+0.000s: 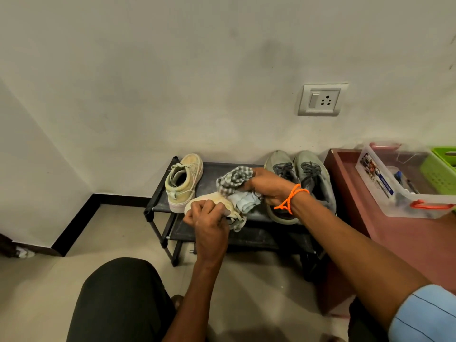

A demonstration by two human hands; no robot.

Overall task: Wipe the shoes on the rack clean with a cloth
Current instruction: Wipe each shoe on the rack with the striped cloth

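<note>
pale plaster wall, tiled floor, low black shoe rack [246, 233] against the wall.
item: beige shoe [209, 201], lifted just over the rack's top shelf, gripped by the left hand [209, 219], fingers curled round it.
item: checked cloth [234, 181], bunched in the right hand [267, 186], pressed against that shoe.
item: its beige partner [183, 181], on the shelf, left end.
item: grey pair [303, 176], right end, apparently not yet wiped.
progress, judged: early; one shoe in hand, three to go.
containers: clear plastic box [394, 183] on a maroon table [357, 193], small oddments inside, not identifiable; green basket [441, 169], contents unseen.
</note>
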